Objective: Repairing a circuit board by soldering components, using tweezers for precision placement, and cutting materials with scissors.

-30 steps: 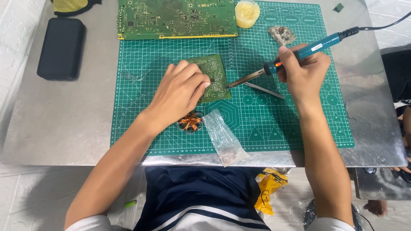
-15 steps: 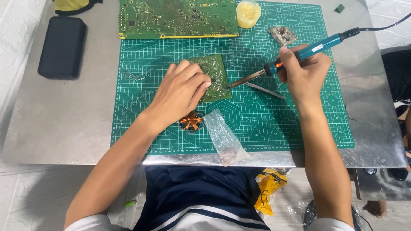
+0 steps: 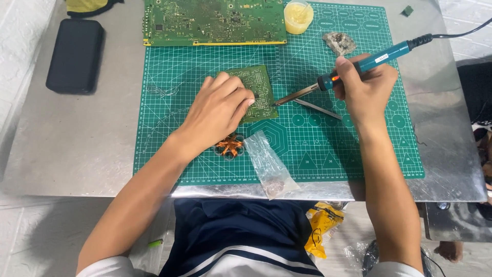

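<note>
While left hand (image 3: 221,105) flattens, half-hiding small board (image 3: 259,91), right grip (image 3: 363,84) pinches iron (image 3: 353,69).

left hand (image 3: 221,106) flat, palm down, right hand (image 3: 365,84) clenched, both forearms extended

A cutting mat (image 3: 359,149) lies on the surface (image 3: 77,149). On the mat's far edge rests a large circuit board (image 3: 215,21), a small tub (image 3: 298,16) to its right. Mid-mat lies a small circuit board (image 3: 259,90), under the left hand (image 3: 220,107). Right of it, the right hand (image 3: 364,84) holds a soldering iron (image 3: 353,69) over tweezers (image 3: 318,109). Nearer the person lie a copper coil (image 3: 229,145) and a plastic bag (image 3: 269,166). A case (image 3: 75,55) sits left of the mat.
</note>
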